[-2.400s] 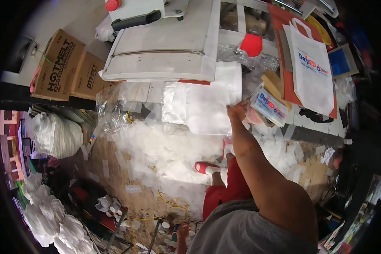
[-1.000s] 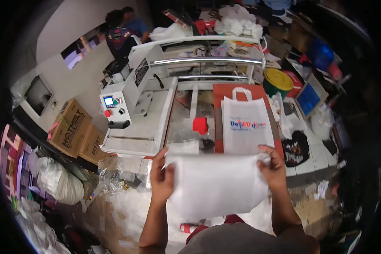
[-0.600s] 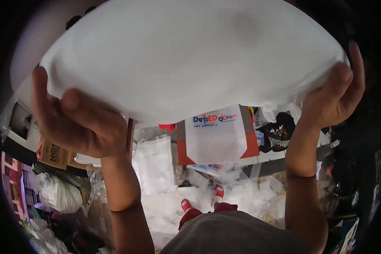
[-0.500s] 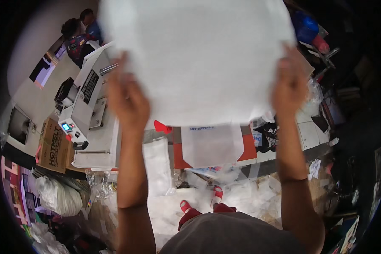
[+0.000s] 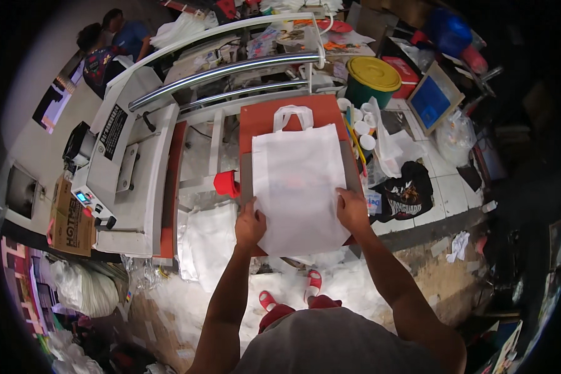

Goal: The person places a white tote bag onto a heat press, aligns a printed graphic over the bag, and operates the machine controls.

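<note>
A white fabric tote bag (image 5: pixel 299 168) lies flat on a red and grey board (image 5: pixel 250 118), its looped handles pointing away from me. Through its cloth a faint reddish patch shows near the middle. My left hand (image 5: pixel 250 224) is closed at the bag's left edge, low down, with the thumb on top. At the opposite edge, my right hand (image 5: pixel 353 209) pinches the cloth, fingers partly hidden beneath. Just left of the board sits a red cloth-like piece (image 5: pixel 226 183). White folded bags (image 5: pixel 209 240) are piled beside my left forearm.
A heat press machine (image 5: pixel 118 156) stands at left, metal bars (image 5: pixel 230 71) reaching across behind the board. Right of it are a yellow-lidded bucket (image 5: pixel 374 73), white tubs (image 5: pixel 367 142), a blue framed screen (image 5: pixel 433 96) and a black printed cloth (image 5: pixel 411 190). Two people are at far left.
The white bag, held up high before me and blurred, has come down onto the board, covering the pale sheet there. Both hands have lowered with it and moved closer together.
</note>
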The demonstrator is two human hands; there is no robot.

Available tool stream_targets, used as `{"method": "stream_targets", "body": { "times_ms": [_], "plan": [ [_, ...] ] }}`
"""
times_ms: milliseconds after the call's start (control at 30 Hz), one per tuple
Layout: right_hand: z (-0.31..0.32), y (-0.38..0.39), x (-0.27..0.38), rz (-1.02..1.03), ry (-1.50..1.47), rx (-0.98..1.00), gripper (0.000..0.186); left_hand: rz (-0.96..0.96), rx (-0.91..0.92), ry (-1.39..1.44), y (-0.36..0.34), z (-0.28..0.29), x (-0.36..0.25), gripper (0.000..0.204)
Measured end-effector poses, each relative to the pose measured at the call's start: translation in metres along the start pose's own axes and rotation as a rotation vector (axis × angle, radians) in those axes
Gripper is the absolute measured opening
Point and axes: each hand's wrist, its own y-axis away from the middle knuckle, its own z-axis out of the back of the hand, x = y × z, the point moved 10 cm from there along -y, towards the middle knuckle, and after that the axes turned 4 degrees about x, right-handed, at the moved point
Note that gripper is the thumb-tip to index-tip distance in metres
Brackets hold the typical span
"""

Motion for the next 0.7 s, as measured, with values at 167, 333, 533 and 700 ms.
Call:
{"method": "stream_targets", "body": {
  "times_ms": [167, 333, 533, 700],
  "plan": [
    [0.002, -0.002, 0.004, 0.0, 0.095, -0.007, 0.024, 0.007, -0.02, 0.069, 0.001, 0.002, -0.002, 0.041],
    [0.026, -0.004, 0.014, -0.051, 0.133, -0.092, 0.03, 0.051, 0.041, 0.028, 0.002, 0.011, -0.007, 0.042],
    [0.02, -0.036, 0.054, 0.215, -0.005, 0.003, 0.04, -0.149, 0.034, 0.116, -0.008, 0.043, -0.053, 0.042],
    [-0.053, -0.031, 0.047, 0.236, 0.355, 0.402, 0.06, -0.46, 0.277, -0.104, -0.054, -0.055, -0.109, 0.046]
  ]
}}
